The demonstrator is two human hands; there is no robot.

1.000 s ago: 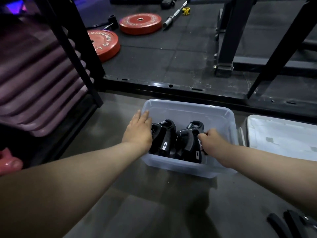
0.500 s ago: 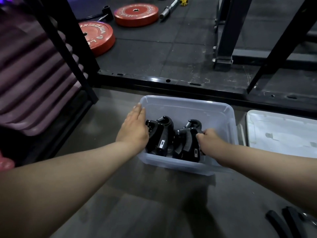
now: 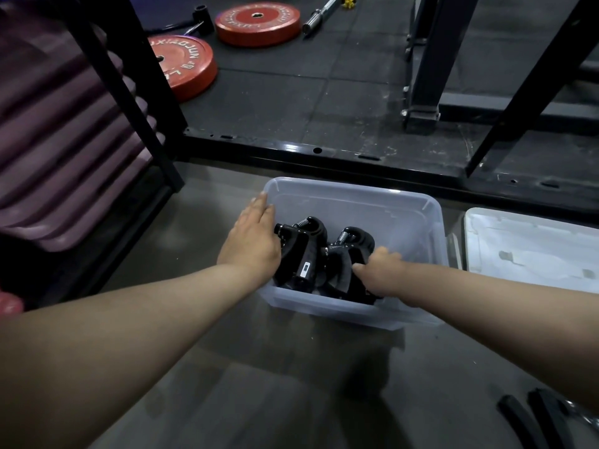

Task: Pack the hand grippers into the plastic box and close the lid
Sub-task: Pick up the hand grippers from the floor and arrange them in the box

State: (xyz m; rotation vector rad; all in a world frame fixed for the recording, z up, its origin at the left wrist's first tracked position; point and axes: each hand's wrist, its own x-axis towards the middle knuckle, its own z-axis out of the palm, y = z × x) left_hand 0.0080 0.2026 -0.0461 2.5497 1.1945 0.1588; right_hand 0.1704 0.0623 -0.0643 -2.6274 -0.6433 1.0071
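Packing step: two black hand grippers (image 3: 301, 254) stand side by side in the clear plastic box (image 3: 356, 191). The left hand (image 3: 251, 244), fingers straight, rests at the box's left rim against one; the right hand (image 3: 385, 273) curls its fingers around the other. The lid (image 3: 531, 244) lies just right of the box, and a loose gripper (image 3: 544, 419) on the floor probably needs fetching before lidding.

Fingertips of the right hand (image 3: 382, 273) are hidden behind the black spring hand grippers (image 3: 301, 254). The white plastic lid (image 3: 531, 247) and a black-handled floor gripper (image 3: 547, 421) run off the right edge.
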